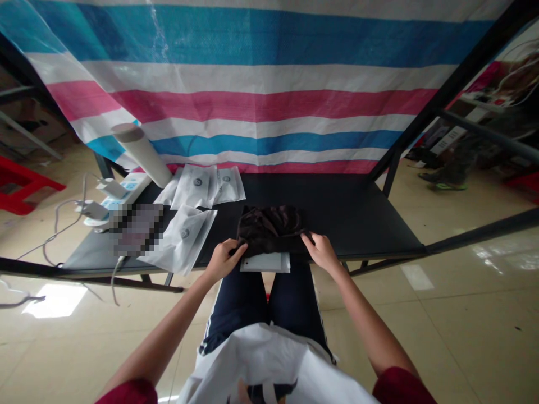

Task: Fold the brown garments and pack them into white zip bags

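A dark brown, soft piece of cloth [269,224] lies at the front edge of the black table, its folds bunched toward the far side. I cannot make out what kind of garment or cover it is. My left hand [226,258] pinches its near left corner between thumb and fingers. At the near right corner, my right hand [322,251] grips it the same way. Under the cloth, a flat whitish plastic bag [265,263] sticks out over the table edge above my lap.
Several filled frosted bags [196,188] lie on the black table [357,219], left of the cloth. A white cylinder [143,154], a power strip [137,185] with chargers and a blurred-out device [138,230] with a cable stand farther left. Striped sheeting [261,78] hangs behind.
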Motion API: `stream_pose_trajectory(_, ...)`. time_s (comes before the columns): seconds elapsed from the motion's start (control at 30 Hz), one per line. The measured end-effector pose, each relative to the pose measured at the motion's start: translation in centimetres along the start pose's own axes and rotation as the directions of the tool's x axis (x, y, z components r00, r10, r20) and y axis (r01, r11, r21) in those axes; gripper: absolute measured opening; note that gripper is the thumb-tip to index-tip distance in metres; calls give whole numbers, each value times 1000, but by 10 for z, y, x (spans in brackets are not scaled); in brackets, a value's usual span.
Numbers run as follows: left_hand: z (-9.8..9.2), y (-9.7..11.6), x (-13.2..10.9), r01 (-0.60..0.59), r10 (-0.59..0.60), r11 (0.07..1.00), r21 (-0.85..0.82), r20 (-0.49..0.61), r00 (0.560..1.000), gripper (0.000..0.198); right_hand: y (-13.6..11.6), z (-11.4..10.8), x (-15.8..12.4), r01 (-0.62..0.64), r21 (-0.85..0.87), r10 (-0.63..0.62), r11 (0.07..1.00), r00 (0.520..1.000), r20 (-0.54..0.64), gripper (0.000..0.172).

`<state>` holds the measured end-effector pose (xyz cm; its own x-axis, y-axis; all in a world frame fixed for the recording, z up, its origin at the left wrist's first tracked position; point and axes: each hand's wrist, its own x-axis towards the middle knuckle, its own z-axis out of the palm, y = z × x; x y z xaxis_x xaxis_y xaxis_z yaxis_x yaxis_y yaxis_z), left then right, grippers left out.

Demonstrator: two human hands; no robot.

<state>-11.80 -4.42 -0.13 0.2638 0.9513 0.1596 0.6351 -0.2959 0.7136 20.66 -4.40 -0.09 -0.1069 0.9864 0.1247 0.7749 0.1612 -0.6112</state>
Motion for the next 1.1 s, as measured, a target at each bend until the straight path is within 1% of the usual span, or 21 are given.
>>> stream_pose_trajectory(0.1,4,0,15,151,-150,988,5,-100,984,46,-5,8,16,-92,-62,84,994,990,-114,43)
stream_pose_trajectory(0.17,5,0,24,210,-202,976,55,-129,971,42,-10,13,23,-153,-152,131,977,981,-144,40)
stream_pose_trajectory(0.23,5,1,31,225,-203,961,161,-139,969,32,-14,16,27,-200,-254,171,946,976,-133,37)
stream_pose_trajectory(0.3,5,1,36,200,-166,945,258,-150,975,22,-16,18,30,-221,-310,191,925,974,-123,32)
stream_pose_trajectory(0.33,4,0,39,190,-148,939,286,-161,976,21,-16,18,31,-225,-308,194,924,973,-129,28)
stream_pose_trajectory(0.4,3,-5,44,198,-142,931,307,-196,970,32,-12,18,36,-232,-255,196,939,968,-159,26)
stream_pose_trajectory(0.47,2,-13,50,226,-163,920,321,-211,964,46,-7,17,43,-235,-184,200,954,961,-194,37)
stream_pose_trajectory(0.53,1,-21,56,237,-181,907,348,-186,966,54,0,17,52,-238,-136,209,962,958,-198,53)
stream_pose_trajectory(0.57,1,-26,59,230,-183,904,359,-160,970,55,3,17,57,-241,-118,218,963,959,-183,61)
stream_pose_trajectory(0.63,1,-32,65,212,-187,909,358,-104,977,50,8,19,68,-250,-76,239,965,963,-127,70)
stream_pose_trajectory(0.73,1,-35,70,169,-166,951,260,-35,986,34,14,23,80,-275,31,276,961,961,-27,74)
stream_pose_trajectory(0.8,1,-33,70,125,-127,987,102,16,992,26,18,27,84,-282,125,284,951,959,3,70)
stream_pose_trajectory(0.87,1,-29,68,80,-76,992,-95,42,996,23,23,31,84,-249,250,257,936,966,2,60)
stream_pose_trajectory(0.93,3,-26,64,32,-29,969,-244,19,999,20,27,32,80,-182,380,206,907,978,-24,47)
stream_pose_trajectory(0.97,4,-24,62,9,-9,958,-288,1,1000,17,28,32,76,-142,429,177,892,983,-43,40)
stream_pose_trajectory(1.03,6,-22,59,-30,25,946,-323,-18,1000,7,31,30,68,-49,462,91,886,993,-71,22)
stream_pose_trajectory(1.07,6,-22,58,-41,38,947,-318,-16,999,7,32,29,63,7,451,31,892,997,-77,14)
stream_pose_trajectory(1.1,6,-22,57,-48,48,952,-302,-8,999,10,33,27,59,67,436,-36,898,996,-77,12)
